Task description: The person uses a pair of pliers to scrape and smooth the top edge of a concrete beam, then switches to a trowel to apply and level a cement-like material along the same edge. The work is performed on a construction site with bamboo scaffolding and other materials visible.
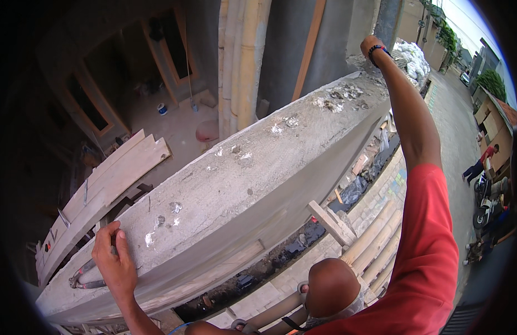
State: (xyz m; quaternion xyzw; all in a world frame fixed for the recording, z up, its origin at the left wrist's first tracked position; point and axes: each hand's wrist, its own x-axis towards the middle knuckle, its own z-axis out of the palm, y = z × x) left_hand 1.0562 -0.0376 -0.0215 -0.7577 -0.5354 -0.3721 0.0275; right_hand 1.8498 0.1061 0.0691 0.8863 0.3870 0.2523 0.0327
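A rough concrete wall top (253, 153) slants away in front of me, spotted with white splashes and grey mortar crumbs. My left hand (114, 262) rests on its near left end, thumb and fingers apart. Beside that hand lies a looped tool with dark and reddish handles (85, 276), partly hidden by the hand. Far off at the wall's other end, my right hand (372, 47) is closed in a fist next to a grey post (388, 22). What the fist holds, if anything, is hidden. A dark beaded bracelet (378, 51) circles the right wrist.
Bamboo poles (376, 245) and a timber piece (332, 223) lie below, near my bare knee (334, 287). Left of the wall are planks (108, 190) and upright bamboo (244, 67). White sacks (412, 61) stand beyond. A person in red (487, 159) is near a motorbike (482, 201).
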